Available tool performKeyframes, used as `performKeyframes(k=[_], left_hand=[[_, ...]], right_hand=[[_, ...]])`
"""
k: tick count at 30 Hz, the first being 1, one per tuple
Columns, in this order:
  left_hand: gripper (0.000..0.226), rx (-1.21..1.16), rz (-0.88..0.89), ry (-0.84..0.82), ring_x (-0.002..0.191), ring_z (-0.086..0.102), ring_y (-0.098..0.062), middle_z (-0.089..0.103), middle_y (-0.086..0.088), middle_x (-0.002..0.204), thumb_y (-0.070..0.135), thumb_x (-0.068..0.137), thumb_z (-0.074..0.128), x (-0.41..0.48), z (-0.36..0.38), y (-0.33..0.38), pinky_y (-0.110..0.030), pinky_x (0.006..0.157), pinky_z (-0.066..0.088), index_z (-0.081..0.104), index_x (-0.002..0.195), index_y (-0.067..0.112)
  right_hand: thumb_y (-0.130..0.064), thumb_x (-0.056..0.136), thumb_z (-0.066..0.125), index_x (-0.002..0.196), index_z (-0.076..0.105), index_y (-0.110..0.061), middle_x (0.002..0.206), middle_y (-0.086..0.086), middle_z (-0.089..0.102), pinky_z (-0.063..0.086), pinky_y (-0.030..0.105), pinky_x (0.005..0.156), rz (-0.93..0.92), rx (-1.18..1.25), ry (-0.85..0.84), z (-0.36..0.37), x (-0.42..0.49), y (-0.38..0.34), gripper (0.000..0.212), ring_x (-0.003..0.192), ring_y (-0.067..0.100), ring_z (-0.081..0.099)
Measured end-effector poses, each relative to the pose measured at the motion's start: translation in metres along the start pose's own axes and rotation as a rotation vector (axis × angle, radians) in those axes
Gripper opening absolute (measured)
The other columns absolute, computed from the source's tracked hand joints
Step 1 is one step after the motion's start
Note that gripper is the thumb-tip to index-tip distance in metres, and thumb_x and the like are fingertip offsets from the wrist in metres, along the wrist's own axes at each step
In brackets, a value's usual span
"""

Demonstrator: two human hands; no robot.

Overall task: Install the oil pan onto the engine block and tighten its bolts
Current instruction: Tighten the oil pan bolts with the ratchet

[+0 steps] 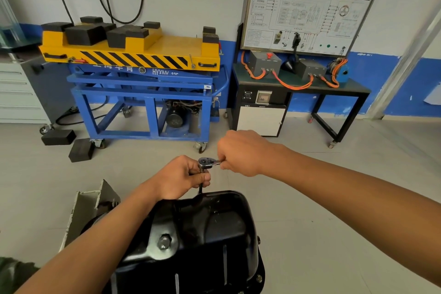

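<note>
Left hand point(183, 175) grips extension upright over oil pan point(202, 229) rim; right hand point(241, 153) grasps ratchet point(207, 163) handle: swing level, short strokes.

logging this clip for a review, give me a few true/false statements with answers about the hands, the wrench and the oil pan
1. The right hand grips the handle of the ratchet. True.
2. The left hand lies flat on the oil pan. False: it grips the extension bar under the ratchet head, above the pan's far edge.
3. The oil pan is red. False: it is black.
4. A large bolt sits in the pan's wall, on its left side in the picture. True.
</note>
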State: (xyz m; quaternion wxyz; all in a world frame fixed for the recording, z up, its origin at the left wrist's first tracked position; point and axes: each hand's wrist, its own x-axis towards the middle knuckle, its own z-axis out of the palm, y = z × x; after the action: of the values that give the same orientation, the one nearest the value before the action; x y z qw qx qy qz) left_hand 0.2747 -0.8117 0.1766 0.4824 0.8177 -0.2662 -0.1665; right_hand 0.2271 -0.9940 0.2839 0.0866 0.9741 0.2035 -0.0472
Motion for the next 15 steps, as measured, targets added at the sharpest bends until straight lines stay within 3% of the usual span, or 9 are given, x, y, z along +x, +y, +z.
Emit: performKeyframes(k=[3,8,11,15], left_hand=[[0.017,-0.003,0.000,-0.010,0.079,0.071,-0.024,0.078,-0.007,0.083,0.012,0.094,0.069,0.000,0.000,0.001,-0.042,0.085,0.058,0.077,0.080,0.008],[0.015,-0.016,-0.001,-0.008,0.085,0.073,-0.025,0.078,-0.006,0.084,0.010,0.094,0.068,0.000,0.000,0.000,-0.035,0.083,0.058,0.077,0.083,0.008],[0.014,-0.017,0.005,-0.014,0.080,0.071,-0.016,0.078,-0.006,0.084,0.009,0.094,0.068,0.001,0.000,-0.001,-0.032,0.081,0.058,0.078,0.084,0.007],[0.015,-0.034,0.009,-0.024,0.077,0.072,-0.007,0.078,-0.004,0.082,0.009,0.094,0.068,0.000,0.000,0.000,-0.023,0.076,0.057,0.077,0.082,0.011]], right_hand=[[-0.016,0.094,0.060,0.090,0.072,-0.012,0.068,-0.001,0.044,0.045,0.035,0.057,0.014,-0.016,0.040,0.002,0.003,0.005,0.013,0.067,0.027,0.056],[-0.007,0.092,0.055,0.084,0.067,-0.017,0.069,0.001,0.047,0.038,0.031,0.052,0.007,-0.029,0.070,0.007,0.009,0.009,0.017,0.070,0.028,0.056],[-0.003,0.091,0.053,0.084,0.061,-0.018,0.079,0.004,0.054,0.042,0.034,0.054,-0.003,-0.034,0.068,0.009,0.012,0.009,0.018,0.076,0.028,0.057],[-0.003,0.093,0.051,0.100,0.060,-0.021,0.088,-0.001,0.043,0.045,0.038,0.062,-0.070,-0.026,0.063,0.011,0.014,0.010,0.021,0.086,0.026,0.054]])
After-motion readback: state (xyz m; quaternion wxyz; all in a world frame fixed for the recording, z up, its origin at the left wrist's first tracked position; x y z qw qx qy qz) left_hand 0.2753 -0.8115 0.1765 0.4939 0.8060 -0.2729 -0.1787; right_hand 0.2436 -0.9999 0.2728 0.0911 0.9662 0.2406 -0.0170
